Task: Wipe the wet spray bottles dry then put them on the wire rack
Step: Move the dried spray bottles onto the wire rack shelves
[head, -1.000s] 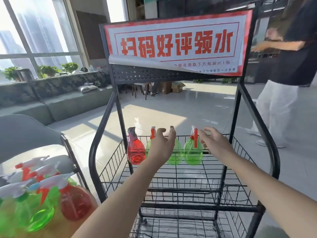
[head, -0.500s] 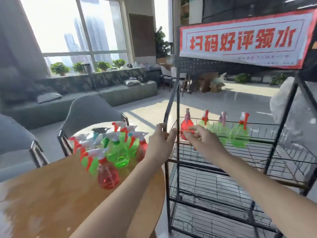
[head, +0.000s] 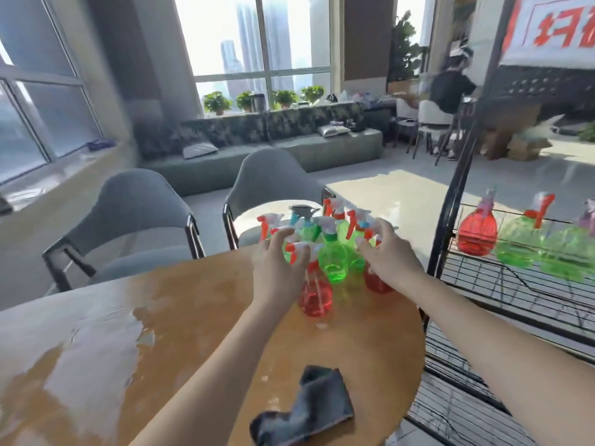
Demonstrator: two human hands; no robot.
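Observation:
Several red and green spray bottles stand bunched at the far edge of the round wooden table (head: 180,304). A red bottle (head: 315,294) is nearest me, a green bottle (head: 333,262) behind it. My left hand (head: 277,268) hovers at the left side of the bunch, fingers spread and loosely bent, holding nothing. My right hand (head: 388,255) reaches the right side, fingers bent over the trigger heads beside another red bottle (head: 376,283); a firm grip is not visible. A dark grey cloth (head: 309,403) lies crumpled near the table's front. The black wire rack (head: 515,284) at right carries a red bottle (head: 477,231) and green ones.
Two grey chairs (head: 135,217) stand behind the table, with a long bench and windows beyond. Wet sheen covers the table's left part. A person sits at the far right background. A red and white sign hangs on the rack's top.
My view has swung left from the rack to the table. Both hands left the rack's top shelf and now sit at the bunch of bottles on the table.

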